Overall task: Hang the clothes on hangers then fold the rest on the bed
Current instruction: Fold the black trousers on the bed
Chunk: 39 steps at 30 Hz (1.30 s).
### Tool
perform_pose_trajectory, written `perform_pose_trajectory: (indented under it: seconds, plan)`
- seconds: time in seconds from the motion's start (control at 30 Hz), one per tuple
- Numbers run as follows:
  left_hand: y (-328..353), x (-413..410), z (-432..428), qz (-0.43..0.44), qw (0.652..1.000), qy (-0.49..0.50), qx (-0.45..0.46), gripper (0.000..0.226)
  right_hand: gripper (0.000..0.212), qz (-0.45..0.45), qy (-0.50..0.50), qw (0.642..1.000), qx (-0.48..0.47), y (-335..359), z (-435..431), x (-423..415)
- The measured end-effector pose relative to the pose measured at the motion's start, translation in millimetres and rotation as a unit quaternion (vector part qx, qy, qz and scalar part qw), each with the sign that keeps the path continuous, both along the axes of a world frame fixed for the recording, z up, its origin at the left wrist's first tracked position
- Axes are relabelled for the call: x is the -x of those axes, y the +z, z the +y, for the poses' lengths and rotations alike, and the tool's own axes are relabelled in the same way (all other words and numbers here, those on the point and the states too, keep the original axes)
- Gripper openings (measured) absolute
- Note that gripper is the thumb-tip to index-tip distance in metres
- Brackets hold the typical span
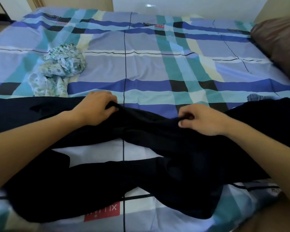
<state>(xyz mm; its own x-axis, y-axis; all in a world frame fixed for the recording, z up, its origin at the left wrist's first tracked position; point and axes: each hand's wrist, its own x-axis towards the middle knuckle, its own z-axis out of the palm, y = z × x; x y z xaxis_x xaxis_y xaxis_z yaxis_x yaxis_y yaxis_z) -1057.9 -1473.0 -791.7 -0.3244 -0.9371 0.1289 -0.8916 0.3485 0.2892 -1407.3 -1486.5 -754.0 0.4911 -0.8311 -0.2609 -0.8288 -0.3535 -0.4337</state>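
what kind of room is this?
Most likely a bedroom in a home. A bed with a plaid sheet fills the view, a brown pillow lies at its right edge, and loose laundry is on it: a crumpled floral garment and a black garment.

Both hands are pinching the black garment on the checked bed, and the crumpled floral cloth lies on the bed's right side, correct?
Not quite: the head view shows the crumpled floral cloth on the left side of the checked bed. The left hand and right hand do pinch the black garment on it.
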Motion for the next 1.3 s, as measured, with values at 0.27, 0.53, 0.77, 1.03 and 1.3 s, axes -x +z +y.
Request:
perform_pose_trajectory:
  seconds: [0.27,0.53,0.77,1.03,1.3]
  plan:
    - [6,-6,-36,0.139,0.985,0.092,-0.042,0.021,0.022,-0.085,-0.213,0.973,-0.001,-10,-40,3]
    - [-18,-23,-41,-0.018,0.989,0.145,-0.025,0.027,0.041,0.01,-0.191,0.981,0.025,-35,-39,-3]
    - [30,-37,-6,0.018,0.996,0.049,0.065,0.041,0.022,-0.101,-0.036,0.949,0.296,-2,13,-44]
    - [13,-94,89,-0.217,0.969,-0.078,-0.089,0.038,0.026,0.229,0.113,0.94,0.225,-11,79,-102]
    - [18,-155,100,-0.234,0.967,0.097,0.035,0.048,0.02,0.124,0.143,0.977,0.099,14,56,-54]
